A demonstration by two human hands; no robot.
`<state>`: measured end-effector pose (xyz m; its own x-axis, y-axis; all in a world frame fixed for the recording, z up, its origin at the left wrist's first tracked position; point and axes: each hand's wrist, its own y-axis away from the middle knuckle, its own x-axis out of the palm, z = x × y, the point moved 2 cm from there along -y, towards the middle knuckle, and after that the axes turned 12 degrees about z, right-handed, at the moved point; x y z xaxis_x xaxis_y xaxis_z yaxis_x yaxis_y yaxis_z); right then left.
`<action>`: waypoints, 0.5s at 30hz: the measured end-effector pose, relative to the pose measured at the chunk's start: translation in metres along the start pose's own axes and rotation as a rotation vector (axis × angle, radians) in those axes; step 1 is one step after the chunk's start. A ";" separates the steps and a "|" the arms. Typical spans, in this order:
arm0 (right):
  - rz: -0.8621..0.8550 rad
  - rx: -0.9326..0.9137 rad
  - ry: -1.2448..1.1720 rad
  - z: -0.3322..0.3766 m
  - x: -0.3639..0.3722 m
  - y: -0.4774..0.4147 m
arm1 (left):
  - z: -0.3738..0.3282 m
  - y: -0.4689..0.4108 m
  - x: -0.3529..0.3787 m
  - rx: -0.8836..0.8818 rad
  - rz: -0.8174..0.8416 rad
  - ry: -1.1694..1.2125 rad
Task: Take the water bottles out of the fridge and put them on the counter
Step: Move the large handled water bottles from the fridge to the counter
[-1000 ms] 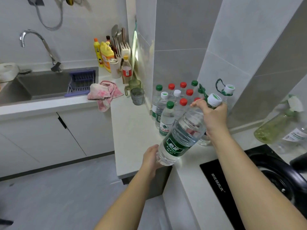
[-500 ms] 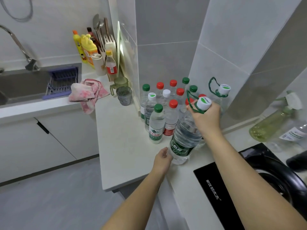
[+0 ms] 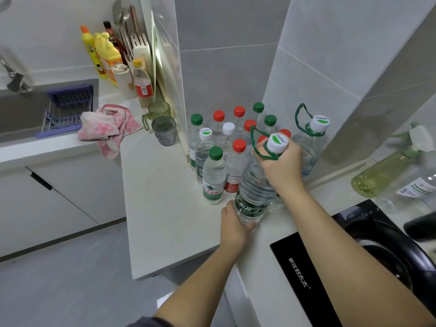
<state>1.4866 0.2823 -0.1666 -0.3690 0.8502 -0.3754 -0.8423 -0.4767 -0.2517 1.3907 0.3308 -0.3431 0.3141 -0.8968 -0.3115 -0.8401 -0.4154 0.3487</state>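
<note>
A large clear water bottle [image 3: 253, 187] with a green label, white cap and green carry loop stands nearly upright on the white counter [image 3: 165, 197]. My right hand [image 3: 282, 167] grips its neck and shoulder just below the cap. My left hand [image 3: 233, 226] cups its base at the counter surface. Behind it stands a cluster of several small water bottles [image 3: 213, 175] with green, red and white caps. A second large bottle [image 3: 309, 142] with a carry loop stands in the corner by the tiled wall. The fridge is out of view.
A black induction hob [image 3: 304, 279] with a dark wok [image 3: 387, 244] lies to the right. A green spray bottle [image 3: 387, 171] lies behind it. Two cups [image 3: 164, 129], a pink cloth [image 3: 108, 126], cleaning bottles [image 3: 106, 57] and a sink [image 3: 21, 109] sit to the left.
The large bottle went from tilted in the air to nearly upright with its base on the counter beside the small bottles. Both hands stayed on it.
</note>
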 end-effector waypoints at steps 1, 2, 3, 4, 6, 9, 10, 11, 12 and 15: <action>0.005 -0.006 -0.005 -0.001 0.000 -0.002 | -0.001 -0.003 -0.001 0.007 -0.012 -0.024; 0.011 -0.009 -0.011 -0.001 0.000 -0.004 | -0.002 -0.006 -0.002 0.017 -0.021 -0.048; 0.016 -0.007 -0.013 -0.003 0.000 -0.007 | -0.002 -0.010 -0.003 0.028 -0.027 -0.072; 0.025 -0.006 -0.012 -0.003 0.000 -0.009 | -0.002 -0.013 -0.004 0.036 -0.031 -0.103; 0.041 -0.012 -0.021 -0.005 0.002 -0.014 | -0.003 -0.018 -0.006 0.037 -0.040 -0.165; 0.041 -0.017 -0.026 -0.006 0.002 -0.021 | -0.006 -0.025 -0.007 0.022 -0.057 -0.225; 0.048 -0.021 -0.019 -0.007 0.002 -0.023 | -0.006 -0.027 -0.007 0.013 -0.058 -0.241; 0.061 -0.028 -0.016 -0.008 0.002 -0.024 | -0.007 -0.028 -0.006 0.008 -0.058 -0.251; 0.074 -0.037 -0.019 -0.009 0.001 -0.026 | -0.007 -0.029 -0.006 0.004 -0.058 -0.256; 0.087 -0.050 -0.040 -0.017 -0.002 -0.032 | -0.010 -0.032 -0.003 0.003 -0.059 -0.274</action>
<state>1.5205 0.2924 -0.1727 -0.4559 0.8131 -0.3619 -0.7862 -0.5585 -0.2645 1.4214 0.3453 -0.3443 0.2316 -0.7963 -0.5588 -0.8251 -0.4650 0.3208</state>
